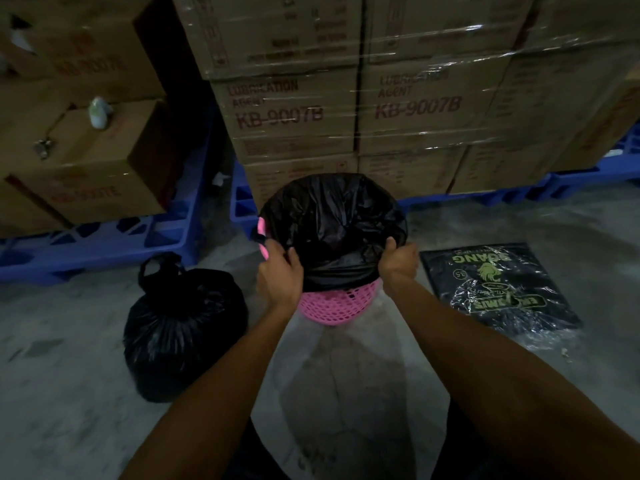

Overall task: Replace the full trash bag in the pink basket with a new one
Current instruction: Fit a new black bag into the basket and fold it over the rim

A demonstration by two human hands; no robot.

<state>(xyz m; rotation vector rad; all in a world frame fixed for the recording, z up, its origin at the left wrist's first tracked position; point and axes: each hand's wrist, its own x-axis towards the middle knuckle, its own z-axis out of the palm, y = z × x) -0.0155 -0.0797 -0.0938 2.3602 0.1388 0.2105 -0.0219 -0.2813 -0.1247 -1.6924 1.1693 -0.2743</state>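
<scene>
The pink basket (337,304) stands on the concrete floor in front of stacked cartons. A new black trash bag (332,220) lines it, its mouth folded over most of the rim; a bit of pink rim shows at the left. My left hand (278,273) grips the bag's edge at the near left rim. My right hand (398,261) grips the bag's edge at the near right rim. The full black trash bag (183,327), tied at the top, sits on the floor left of the basket.
A flat pack of black trash bags (498,289) with green print lies on the floor to the right. Shrink-wrapped cartons (349,105) on blue pallets (104,244) stand directly behind the basket and to the left. Bare concrete floor (346,393) lies between me and the basket.
</scene>
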